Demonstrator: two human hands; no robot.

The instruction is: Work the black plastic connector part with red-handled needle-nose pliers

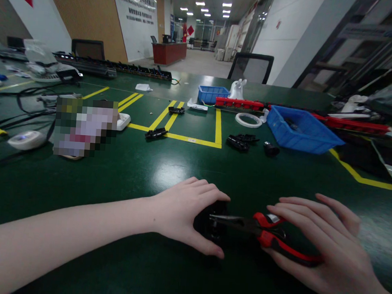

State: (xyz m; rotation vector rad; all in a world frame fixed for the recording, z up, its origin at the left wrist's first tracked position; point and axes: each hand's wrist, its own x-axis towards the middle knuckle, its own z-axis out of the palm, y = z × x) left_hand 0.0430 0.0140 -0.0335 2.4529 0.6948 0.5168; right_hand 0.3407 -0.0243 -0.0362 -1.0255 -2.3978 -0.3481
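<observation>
My left hand (187, 213) is wrapped around a round black part (213, 220), thumb on the near side and fingers on the far side. The palm hides much of that part, so its kind does not show. In my right hand (330, 246) is a pair of needle-nose pliers (267, 232) with red and black handles. Its fingers are closed about the handles. The pliers' jaws point left, and their tips meet the inner face of the black part. Both hands are low over the green table (115, 240).
Small black parts (238, 142) and a black cylindrical piece (271, 148) lie beyond my hands. A blue bin (304, 132) stands at right, beside a tape roll (249, 120). A phone (86, 130), a white mouse (27, 140) and cables are at left. Yellow tape (196, 140) marks the table.
</observation>
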